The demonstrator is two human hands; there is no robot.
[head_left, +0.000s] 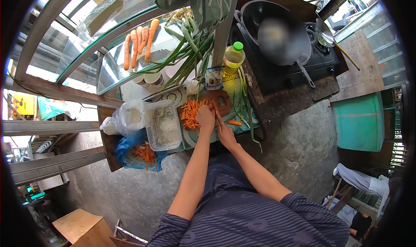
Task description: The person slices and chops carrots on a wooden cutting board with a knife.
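Observation:
On a brown chopping board lies a heap of carrot strips. My left hand is closed at the heap's right side, its fingers bent down over a piece of carrot. Close beside it, my right hand is closed too, with a finger stretched forward. A narrow orange length shows at its fingertips; whatever the palm grips is hidden. A short carrot piece lies right of my right hand. Spring onions hang over the table's right edge.
Left of the board stand a plastic tub of white powder and a blue bag of peelings. Whole carrots lie on the glass case. An oil bottle stands behind the board, near a stove with a wok.

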